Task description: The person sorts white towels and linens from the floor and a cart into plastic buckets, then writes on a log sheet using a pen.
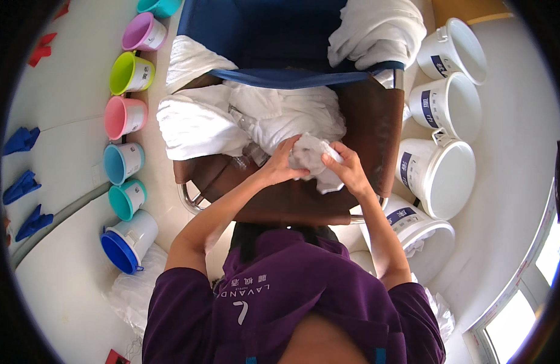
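Note:
A crumpled white cloth (309, 152) is held up between my two hands, over the near part of a brown laundry cart bag (280, 200). My left hand (282, 166) grips its left side, while my right hand (346, 166) pinches its right edge between thumb and fingers. Just beyond my hands, a heap of white linen (302, 109) lies in the brown bag. More white linen (200, 125) hangs over the bag's left rim, and clear plastic bottles (248, 157) show beside it.
Behind the brown bag stands a dark blue bag (280, 77) with white towels (378, 34) over its right corner. Small coloured buckets (125, 117) line the left wall. Large white bins (412, 168) bearing labels stand along the right. Clear plastic bags (136, 291) lie at the lower left.

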Action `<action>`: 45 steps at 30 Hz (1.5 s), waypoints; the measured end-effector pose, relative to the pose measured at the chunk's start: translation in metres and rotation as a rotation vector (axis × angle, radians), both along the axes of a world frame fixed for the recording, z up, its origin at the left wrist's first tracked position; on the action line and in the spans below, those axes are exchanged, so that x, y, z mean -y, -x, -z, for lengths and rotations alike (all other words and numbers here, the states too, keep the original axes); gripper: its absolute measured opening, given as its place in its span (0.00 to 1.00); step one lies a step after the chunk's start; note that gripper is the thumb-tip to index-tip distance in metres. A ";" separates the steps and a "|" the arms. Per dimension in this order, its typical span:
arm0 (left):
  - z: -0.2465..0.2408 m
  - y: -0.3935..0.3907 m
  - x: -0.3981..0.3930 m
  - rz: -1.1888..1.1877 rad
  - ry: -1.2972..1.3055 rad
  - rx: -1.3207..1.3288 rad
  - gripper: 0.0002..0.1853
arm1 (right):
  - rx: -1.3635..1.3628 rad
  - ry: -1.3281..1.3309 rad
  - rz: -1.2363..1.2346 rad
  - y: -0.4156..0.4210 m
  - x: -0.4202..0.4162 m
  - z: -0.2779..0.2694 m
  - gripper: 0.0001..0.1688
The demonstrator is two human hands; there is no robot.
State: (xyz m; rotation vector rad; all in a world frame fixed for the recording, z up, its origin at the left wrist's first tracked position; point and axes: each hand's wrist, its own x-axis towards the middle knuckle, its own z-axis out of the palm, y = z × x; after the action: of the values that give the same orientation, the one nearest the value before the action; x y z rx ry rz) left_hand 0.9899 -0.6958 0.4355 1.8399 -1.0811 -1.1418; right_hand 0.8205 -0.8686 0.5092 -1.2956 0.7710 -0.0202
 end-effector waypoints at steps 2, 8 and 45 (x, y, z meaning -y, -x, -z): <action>-0.014 -0.007 0.005 0.035 -0.093 -0.226 0.48 | 0.106 -0.196 0.055 0.011 0.001 -0.040 0.18; -0.157 -0.058 -0.029 -0.349 -0.208 -0.468 0.25 | -0.068 0.402 -0.368 0.019 0.028 -0.095 0.41; -0.003 -0.050 0.042 -0.571 -0.113 -0.819 0.06 | -0.390 0.406 -0.197 -0.011 -0.029 0.087 0.17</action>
State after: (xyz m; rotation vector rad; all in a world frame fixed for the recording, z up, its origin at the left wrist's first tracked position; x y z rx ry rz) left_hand 1.0398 -0.7375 0.4385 1.3781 -0.0221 -1.3979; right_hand 0.8319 -0.8399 0.4226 -1.7886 0.9998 0.2526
